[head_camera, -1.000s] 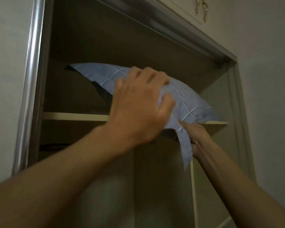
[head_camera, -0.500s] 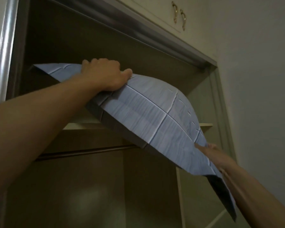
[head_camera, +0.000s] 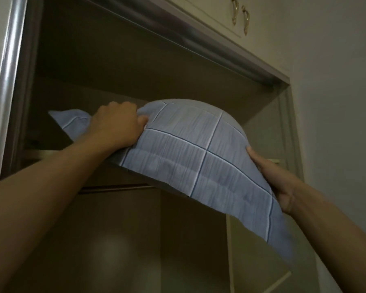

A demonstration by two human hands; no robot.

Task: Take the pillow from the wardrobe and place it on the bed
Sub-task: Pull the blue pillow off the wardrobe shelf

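Note:
A light blue pillow [head_camera: 188, 153] with a white and dark grid pattern hangs tilted in front of the open wardrobe [head_camera: 118, 66], its far left corner still over the upper shelf [head_camera: 40, 154]. My left hand [head_camera: 116, 123] grips the pillow's top edge with fingers curled into the fabric. My right hand [head_camera: 270, 176] holds the pillow's right edge from below and behind. The pillow's lower right corner droops down past my right forearm. The bed is out of view.
The wardrobe has a silver frame post [head_camera: 9, 81] on the left and a hanging rail [head_camera: 114, 188] under the shelf. Upper cabinet doors with two brass handles [head_camera: 239, 16] sit above. A plain wall [head_camera: 336, 102] runs along the right.
The pillow has come further out of the shelf and lower. My left hand shifted right along its top edge. My right hand now grips the right edge higher up.

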